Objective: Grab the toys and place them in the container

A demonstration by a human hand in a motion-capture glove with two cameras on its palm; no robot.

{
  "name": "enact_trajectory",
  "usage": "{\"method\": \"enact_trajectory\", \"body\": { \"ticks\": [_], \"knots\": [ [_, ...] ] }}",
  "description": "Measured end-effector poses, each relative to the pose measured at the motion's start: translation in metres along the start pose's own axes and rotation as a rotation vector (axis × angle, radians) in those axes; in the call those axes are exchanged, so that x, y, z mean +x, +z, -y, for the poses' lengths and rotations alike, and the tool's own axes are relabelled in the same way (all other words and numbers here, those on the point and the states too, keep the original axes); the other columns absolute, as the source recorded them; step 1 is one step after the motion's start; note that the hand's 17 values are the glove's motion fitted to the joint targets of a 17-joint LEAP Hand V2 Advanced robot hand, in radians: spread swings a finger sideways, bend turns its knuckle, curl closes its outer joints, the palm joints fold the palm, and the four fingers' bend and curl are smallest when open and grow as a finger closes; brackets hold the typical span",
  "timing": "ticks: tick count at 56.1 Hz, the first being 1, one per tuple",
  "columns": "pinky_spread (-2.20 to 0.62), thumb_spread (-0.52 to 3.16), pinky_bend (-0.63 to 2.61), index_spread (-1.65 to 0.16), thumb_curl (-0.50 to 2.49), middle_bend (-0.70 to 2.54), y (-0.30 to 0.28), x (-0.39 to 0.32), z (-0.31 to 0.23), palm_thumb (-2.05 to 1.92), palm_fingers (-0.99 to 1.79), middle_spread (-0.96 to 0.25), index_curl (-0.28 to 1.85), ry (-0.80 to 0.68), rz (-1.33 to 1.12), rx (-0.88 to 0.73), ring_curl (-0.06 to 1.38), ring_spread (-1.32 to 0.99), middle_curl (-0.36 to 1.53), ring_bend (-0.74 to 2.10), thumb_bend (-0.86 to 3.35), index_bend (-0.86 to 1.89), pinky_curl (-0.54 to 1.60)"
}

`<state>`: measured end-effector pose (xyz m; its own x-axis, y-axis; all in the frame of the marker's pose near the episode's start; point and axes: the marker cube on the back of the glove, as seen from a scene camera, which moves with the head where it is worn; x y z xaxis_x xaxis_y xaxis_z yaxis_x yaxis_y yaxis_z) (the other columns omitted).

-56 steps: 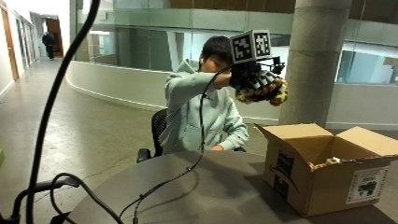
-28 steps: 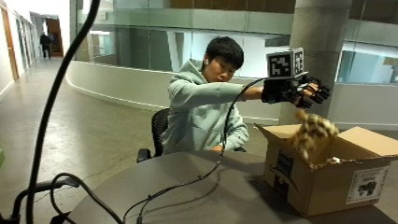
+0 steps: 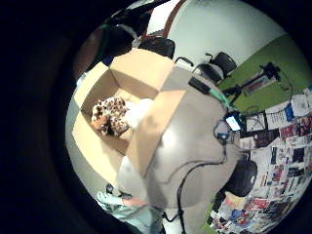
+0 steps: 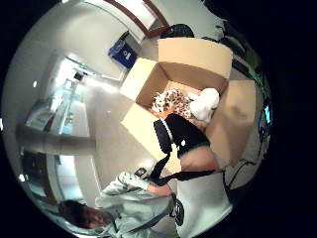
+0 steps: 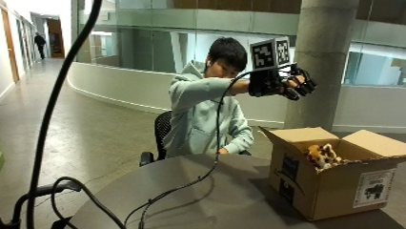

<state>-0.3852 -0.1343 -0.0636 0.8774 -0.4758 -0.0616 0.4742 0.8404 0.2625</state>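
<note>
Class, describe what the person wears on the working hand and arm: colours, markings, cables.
The right hand wears a black glove with strapped fingers. The arm is in a pale grey-green hooded sweatshirt sleeve.

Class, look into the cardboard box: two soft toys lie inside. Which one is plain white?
The white toy, lying beside the spotted brown toy in the cardboard box. The other is patterned brown and cream.
</note>
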Motion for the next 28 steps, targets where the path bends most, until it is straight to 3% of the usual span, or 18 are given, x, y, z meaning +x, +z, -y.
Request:
{"method": "enact_trajectory", "body": {
  "ticks": [28],
  "knots": [
    [-0.03, 1.38, 0.73, -0.2, 0.43, 0.28, -0.025, 0.066, -0.038, 0.18, 0.06, -0.09, 0.33, 0.087, -0.033, 0.014, 0.36, -0.16, 0.6, 0.48, -0.01, 0.17, 0.33]
  ]
}}
